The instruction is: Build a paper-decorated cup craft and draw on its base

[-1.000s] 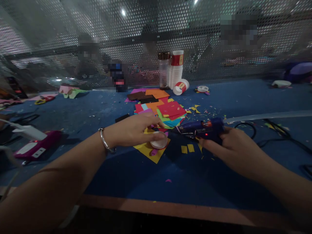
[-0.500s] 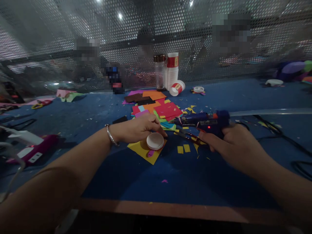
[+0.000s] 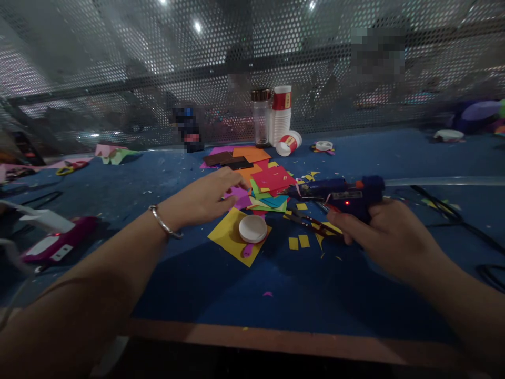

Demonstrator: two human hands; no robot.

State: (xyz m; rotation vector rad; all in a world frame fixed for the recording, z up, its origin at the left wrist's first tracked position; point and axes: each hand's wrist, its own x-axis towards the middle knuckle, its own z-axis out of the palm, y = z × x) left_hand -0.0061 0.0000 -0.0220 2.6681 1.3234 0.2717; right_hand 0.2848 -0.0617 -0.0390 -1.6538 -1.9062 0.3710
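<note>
My right hand (image 3: 390,231) is wrapped round the handle of a dark blue glue gun (image 3: 343,192), whose small red light is lit and whose nozzle points left. Over the coloured paper sheets, my left hand (image 3: 209,197) hangs with its fingers loosely apart and nothing visible in them. Just to the right and in front of it, a white round cup-like piece (image 3: 253,228) with a red edge stands on a yellow paper square (image 3: 224,237). A small pink paper shape (image 3: 248,251) sticks out at its front. Scissors (image 3: 313,221) lie under the glue gun, partly hidden by my right hand.
Paper sheets (image 3: 274,179) are heaped behind the cup-like piece, with yellow scraps (image 3: 299,242) to its right. Farther back stand a glass bottle (image 3: 261,121), stacked paper cups (image 3: 281,123) and a tipped cup (image 3: 289,143). A magenta power strip (image 3: 63,247) sits left; black cable (image 3: 445,208) runs right.
My left hand has come off the cup-like piece and drawn back to the left, its fingers spreading. My right hand and the glue gun have shifted slightly right.
</note>
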